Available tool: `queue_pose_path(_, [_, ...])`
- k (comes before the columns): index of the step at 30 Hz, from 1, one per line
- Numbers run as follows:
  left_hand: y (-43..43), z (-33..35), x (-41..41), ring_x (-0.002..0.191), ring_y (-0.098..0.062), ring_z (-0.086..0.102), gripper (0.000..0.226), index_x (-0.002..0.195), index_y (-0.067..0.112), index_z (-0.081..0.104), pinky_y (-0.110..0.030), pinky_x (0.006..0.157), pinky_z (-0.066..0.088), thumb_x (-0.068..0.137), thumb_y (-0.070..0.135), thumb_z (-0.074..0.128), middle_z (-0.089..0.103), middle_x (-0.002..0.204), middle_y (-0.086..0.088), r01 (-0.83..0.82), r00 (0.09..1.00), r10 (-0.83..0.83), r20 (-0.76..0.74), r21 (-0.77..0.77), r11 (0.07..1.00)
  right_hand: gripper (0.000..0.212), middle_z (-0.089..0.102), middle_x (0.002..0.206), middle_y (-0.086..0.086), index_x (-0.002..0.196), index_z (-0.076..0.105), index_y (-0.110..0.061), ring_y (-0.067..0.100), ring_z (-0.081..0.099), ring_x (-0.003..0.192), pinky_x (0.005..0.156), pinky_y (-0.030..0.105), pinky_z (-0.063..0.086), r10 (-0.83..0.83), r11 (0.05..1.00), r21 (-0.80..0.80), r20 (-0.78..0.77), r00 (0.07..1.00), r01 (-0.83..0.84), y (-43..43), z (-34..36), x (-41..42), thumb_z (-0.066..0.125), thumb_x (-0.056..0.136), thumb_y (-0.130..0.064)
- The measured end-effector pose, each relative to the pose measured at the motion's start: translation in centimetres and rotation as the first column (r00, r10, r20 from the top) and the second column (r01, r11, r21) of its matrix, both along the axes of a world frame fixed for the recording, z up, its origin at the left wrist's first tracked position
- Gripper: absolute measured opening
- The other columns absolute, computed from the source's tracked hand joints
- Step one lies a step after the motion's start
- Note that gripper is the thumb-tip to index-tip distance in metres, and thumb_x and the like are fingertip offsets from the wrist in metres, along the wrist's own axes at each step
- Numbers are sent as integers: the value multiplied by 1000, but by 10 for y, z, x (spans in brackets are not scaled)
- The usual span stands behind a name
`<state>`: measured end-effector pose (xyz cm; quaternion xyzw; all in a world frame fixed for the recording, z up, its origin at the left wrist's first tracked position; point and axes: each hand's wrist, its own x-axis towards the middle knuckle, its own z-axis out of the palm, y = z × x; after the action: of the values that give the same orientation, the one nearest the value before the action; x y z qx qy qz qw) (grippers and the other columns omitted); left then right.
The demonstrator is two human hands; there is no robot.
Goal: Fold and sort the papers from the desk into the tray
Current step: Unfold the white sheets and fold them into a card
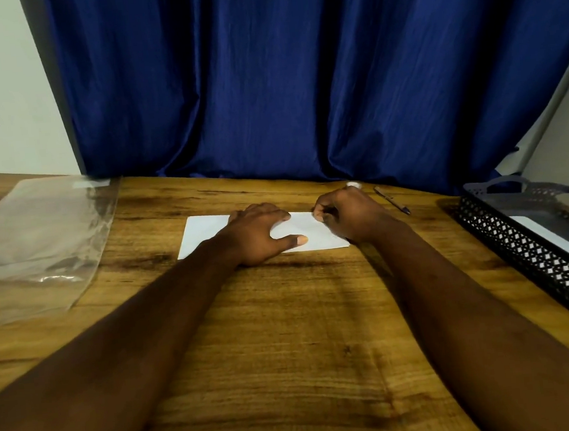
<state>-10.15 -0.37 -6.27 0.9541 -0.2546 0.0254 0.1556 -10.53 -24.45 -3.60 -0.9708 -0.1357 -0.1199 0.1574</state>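
Matt paper [205, 234] lies on a grained wood desk [286, 335], near a glossy plastic sleeve [37, 237] and creased cloth curtain [264, 79].

A brown wooden desk [285, 318] with dark streaks in the grain fills the lower part of the view. A flat white sheet of paper [205, 232] lies near the middle, toward the far edge. A big clear plastic sleeve [38, 243] lies flat on the left side, well apart from the paper. A thin dark pen [392, 200] lies near the paper on the right. A long black metal tray with little holes in its walls [527, 256] sits at the right edge. A small white thing [353, 185] sits beside the pen; it is too small to tell what it is.
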Motion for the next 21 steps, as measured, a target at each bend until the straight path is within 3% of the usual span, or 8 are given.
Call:
queue_pose_path(3, [0,0,0,153,-19,25,84,155,37,41,-52,122,17,87,86,42,31,167,7,0,1000,0,-2,4,1000,14,76,97,-14,100,82,-26,3,68,88,74,24,55,35,998,61,-67,997,-31,-2,4,-1,72,96,-18])
queue_pose_path(7, [0,-2,1,152,-19,25,85,154,38,41,-52,122,17,85,88,41,31,166,8,-4,1000,4,-2,2,1000,25,77,120,-10,119,81,-23,2,70,98,80,17,55,34,993,122,-191,981,-10,-10,9,-4,72,96,-21])
queue_pose_path(11, [0,-2,1,152,-19,25,86,153,40,42,-52,121,18,83,90,40,30,166,9,-18,1000,18,-10,-6,1000,28,71,133,-18,125,79,-27,-10,59,101,79,3,39,29,985,172,-278,960,20,-20,9,-3,72,98,-20])
queue_pose_path(16, [2,-3,0,152,-18,25,83,152,40,43,-50,121,17,85,88,42,31,166,9,-16,1000,16,1,-23,1000,20,74,119,-24,111,84,-28,-13,61,105,84,7,39,75,944,330,-282,957,23,-26,0,-3,73,96,-19])
queue_pose_path(19, [3,-3,-2,152,-18,25,82,152,40,43,-50,121,16,85,87,43,31,166,9,-17,1000,17,1,-30,999,15,78,103,-19,96,84,-23,-1,69,102,81,16,47,-11,822,555,-201,979,123,-19,-14,-2,71,97,-16])
queue_pose_path(21, [1,-1,-3,151,-19,25,81,153,39,42,-52,121,16,86,85,45,31,166,8,-14,1000,14,3,-22,1000,17,79,99,-14,97,82,-24,3,70,97,80,22,50,-91,769,617,-148,985,164,-17,-19,1,67,99,-16])
